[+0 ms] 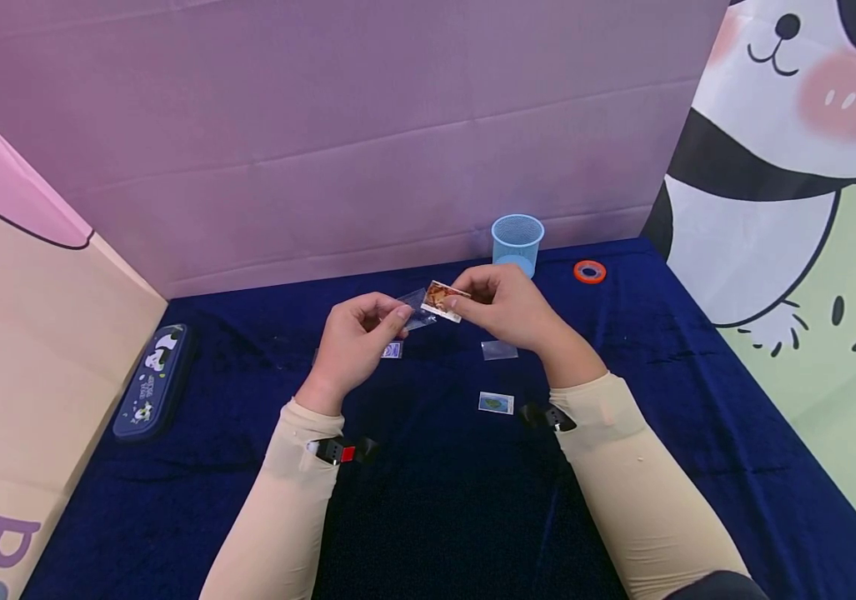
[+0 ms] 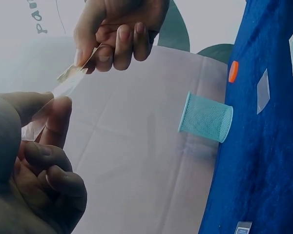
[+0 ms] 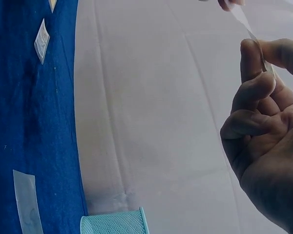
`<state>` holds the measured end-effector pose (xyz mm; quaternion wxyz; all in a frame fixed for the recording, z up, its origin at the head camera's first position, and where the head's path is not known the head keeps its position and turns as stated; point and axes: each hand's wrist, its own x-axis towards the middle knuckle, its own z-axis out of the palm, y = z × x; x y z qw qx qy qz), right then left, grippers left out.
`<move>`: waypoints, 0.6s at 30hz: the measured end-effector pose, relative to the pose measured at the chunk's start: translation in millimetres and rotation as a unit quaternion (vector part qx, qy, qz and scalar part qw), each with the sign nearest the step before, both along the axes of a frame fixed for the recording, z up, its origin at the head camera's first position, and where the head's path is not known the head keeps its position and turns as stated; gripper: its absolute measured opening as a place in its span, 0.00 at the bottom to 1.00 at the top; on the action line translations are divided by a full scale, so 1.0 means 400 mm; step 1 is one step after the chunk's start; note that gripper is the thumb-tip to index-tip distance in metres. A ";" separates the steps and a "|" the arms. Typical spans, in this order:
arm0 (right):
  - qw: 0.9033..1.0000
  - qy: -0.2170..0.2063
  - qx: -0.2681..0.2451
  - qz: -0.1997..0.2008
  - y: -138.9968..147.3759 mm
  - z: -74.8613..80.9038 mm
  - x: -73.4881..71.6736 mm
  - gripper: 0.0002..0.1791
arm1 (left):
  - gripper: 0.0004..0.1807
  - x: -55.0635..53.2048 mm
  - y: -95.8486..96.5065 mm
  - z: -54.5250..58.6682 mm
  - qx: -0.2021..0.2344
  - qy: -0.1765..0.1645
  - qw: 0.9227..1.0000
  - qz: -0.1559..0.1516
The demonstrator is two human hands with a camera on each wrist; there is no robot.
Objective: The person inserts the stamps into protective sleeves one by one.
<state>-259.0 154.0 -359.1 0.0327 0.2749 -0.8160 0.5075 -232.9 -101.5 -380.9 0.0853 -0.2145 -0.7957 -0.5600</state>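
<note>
My left hand (image 1: 352, 346) pinches a small clear plastic sleeve (image 1: 416, 312) between thumb and forefinger. A small stamp-like picture card (image 1: 441, 298), brown and red with a white border, is pinched by my right hand (image 1: 506, 308). Both are held above the table, and the card's left edge overlaps the sleeve's right end. Whether the card's edge is inside the sleeve I cannot tell. Below them on the cloth lie another clear sleeve (image 1: 499, 350), a card with a green and blue picture (image 1: 497, 403), and a purplish card (image 1: 392, 350) partly hidden by my left hand.
A light blue mesh pen cup (image 1: 516, 237) stands at the back, behind my right hand. To its right lies an orange ring-shaped roll (image 1: 589, 272). A dark blue pencil case (image 1: 153, 383) rests at the left side of the blue tablecloth (image 1: 428, 517).
</note>
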 end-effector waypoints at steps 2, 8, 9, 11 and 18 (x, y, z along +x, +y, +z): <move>1.000 0.002 0.000 0.001 -0.001 0.001 -0.001 0.04 | 0.11 0.000 -0.001 0.000 -0.001 0.002 1.000 0.001; 1.000 0.006 0.002 0.007 -0.003 0.002 0.001 0.03 | 0.10 0.000 -0.002 0.000 -0.001 0.006 1.000 -0.001; 1.000 0.008 0.003 0.008 -0.003 0.002 0.002 0.03 | 0.10 0.000 -0.002 0.000 -0.001 0.006 1.000 -0.001; 1.000 0.012 0.005 0.010 -0.003 0.002 0.002 0.03 | 0.10 -0.001 -0.003 -0.001 0.003 0.005 1.000 -0.003; 1.000 0.010 0.008 0.023 -0.003 -0.002 0.000 0.04 | 0.11 -0.003 -0.002 -0.002 0.024 0.002 1.000 -0.007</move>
